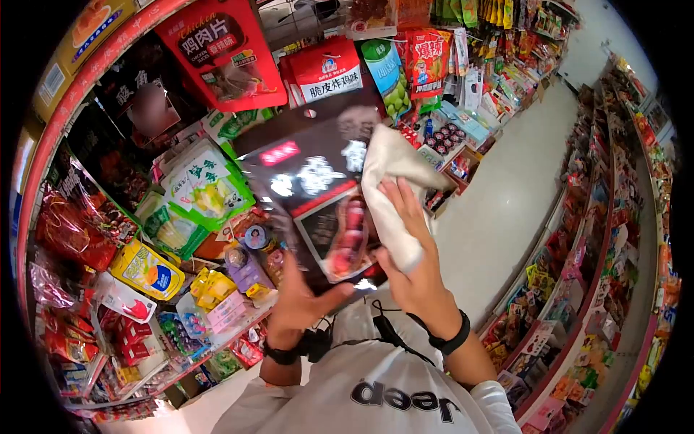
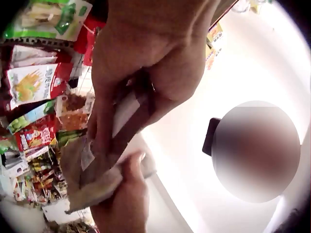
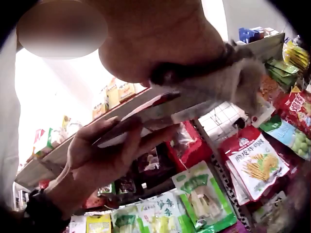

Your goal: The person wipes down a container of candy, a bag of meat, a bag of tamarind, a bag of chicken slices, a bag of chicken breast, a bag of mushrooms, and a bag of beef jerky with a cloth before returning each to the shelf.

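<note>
A black snack bag (image 1: 318, 184) with a red label and a picture of reddish food is held up in front of the chest. My left hand (image 1: 303, 296) grips its lower left corner, thumb across the front and fingers behind, as the right wrist view also shows for the left hand (image 3: 104, 150). Along the bag's right side lies a pale cloth (image 1: 387, 170). With fairly straight fingers, my right hand (image 1: 416, 267) presses the cloth against the bag. The cloth (image 2: 97, 189) hangs past the bag's edge in the left wrist view.
Shelves with several packaged snacks stand close on the left, among them a red chicken bag (image 1: 224, 54), green-edged bags (image 1: 206, 184) and a yellow bag (image 1: 147, 269). Across the aisle floor (image 1: 499, 188), more stocked shelves (image 1: 571, 289) run along the right.
</note>
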`<state>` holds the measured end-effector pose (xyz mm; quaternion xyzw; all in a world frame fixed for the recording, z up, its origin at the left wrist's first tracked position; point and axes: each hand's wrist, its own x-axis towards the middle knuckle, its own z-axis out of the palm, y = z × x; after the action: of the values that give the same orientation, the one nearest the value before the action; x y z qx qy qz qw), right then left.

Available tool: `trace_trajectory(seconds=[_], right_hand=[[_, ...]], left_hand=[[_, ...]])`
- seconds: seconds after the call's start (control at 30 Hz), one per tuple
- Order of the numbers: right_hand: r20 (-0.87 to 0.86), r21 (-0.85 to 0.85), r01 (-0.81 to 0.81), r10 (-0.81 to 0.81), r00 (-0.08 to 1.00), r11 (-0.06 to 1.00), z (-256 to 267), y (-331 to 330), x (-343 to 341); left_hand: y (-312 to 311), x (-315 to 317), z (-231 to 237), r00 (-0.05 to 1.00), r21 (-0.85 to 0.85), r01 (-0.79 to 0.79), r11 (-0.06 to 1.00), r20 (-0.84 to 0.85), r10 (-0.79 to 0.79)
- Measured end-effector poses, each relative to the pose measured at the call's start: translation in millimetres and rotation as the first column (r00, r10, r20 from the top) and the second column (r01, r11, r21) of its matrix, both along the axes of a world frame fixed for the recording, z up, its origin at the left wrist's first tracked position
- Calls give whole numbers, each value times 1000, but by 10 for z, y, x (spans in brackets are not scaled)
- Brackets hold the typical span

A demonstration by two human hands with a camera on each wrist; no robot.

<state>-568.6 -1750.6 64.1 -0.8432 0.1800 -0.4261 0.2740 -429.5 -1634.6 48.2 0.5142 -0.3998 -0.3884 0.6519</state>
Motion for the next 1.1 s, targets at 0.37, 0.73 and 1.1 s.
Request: trace_trajectory(seconds=[0.37, 0.73, 1.1], right_hand=[[-116, -60, -88, 81, 990, 994, -34, 41, -125], [-240, -14, -218, 209, 948, 976, -405, 85, -441], [751, 555, -831, -405, 522, -41, -910, 8, -521]], left_hand=[[-25, 1, -19, 998, -91, 31, 995, -60, -37], [-68, 99, -249, 986, -105, -160, 982, -62, 154], [-517, -323, -525, 980, -102, -13, 995, -198, -8]])
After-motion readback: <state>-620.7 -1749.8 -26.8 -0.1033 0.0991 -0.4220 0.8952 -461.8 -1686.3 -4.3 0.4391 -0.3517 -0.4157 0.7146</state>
